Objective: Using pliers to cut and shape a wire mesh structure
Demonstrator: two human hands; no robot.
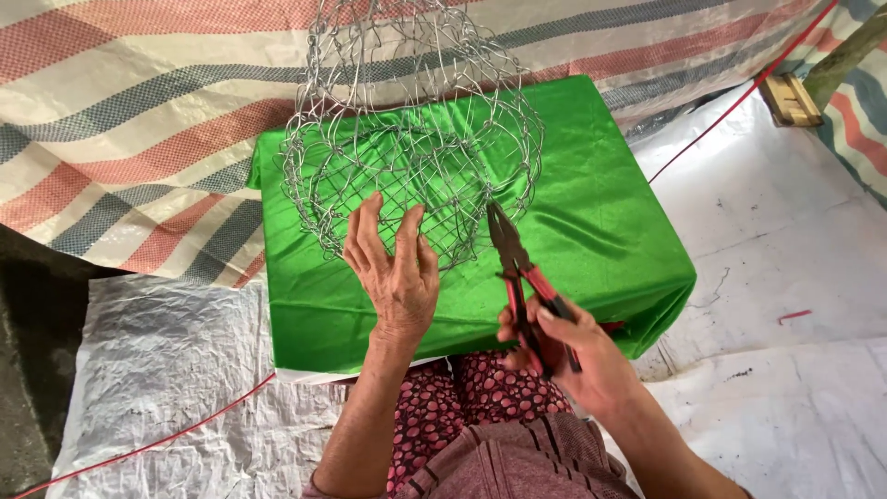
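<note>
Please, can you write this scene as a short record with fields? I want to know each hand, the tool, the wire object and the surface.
Left hand: left hand, fingers spread, touching the near side of the wire mesh basket
Right hand: right hand, gripping the pliers by the red and black handles
Pliers tip: pointing at the basket's lower right edge; contact cannot be told
Basket: silver, rounded, open weave, resting on the green cloth
Surface: green cloth over a box-like shape
Ground: white sheet, striped tarp, red cord
</note>
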